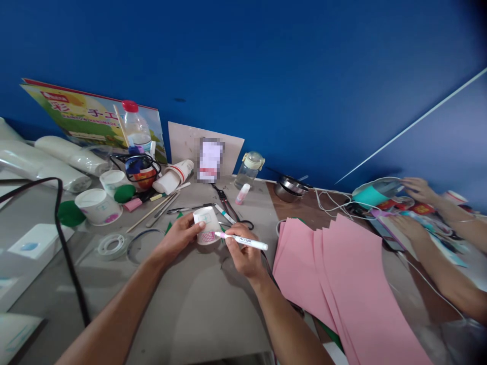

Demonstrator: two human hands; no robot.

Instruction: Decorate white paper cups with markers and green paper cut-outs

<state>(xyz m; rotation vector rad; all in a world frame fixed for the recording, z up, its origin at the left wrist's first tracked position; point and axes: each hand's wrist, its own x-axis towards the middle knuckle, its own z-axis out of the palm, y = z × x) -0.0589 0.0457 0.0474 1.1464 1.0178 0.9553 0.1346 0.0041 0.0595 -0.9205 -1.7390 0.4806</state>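
My left hand [183,234] grips a white paper cup [205,217] by its side, thumb on the front. The cup is tilted and carries a green window outline with a pink hatched patch below it. In my right hand [243,251] is a white acrylic marker [249,242], its pink tip at the cup's wall by the hatched patch. Just behind the cup lie another marker [224,213] and black-handled scissors [226,200]. A pink-and-white glue stick [242,194] stands farther back.
Pink paper sheets [327,263] cover the right. At left are a tape roll [113,245], a decorated paper cup [98,207] and a bottle [136,126]. A phone [210,159] leans at the back near a glass jar [249,170]. Another person's hands [416,190] work at far right.
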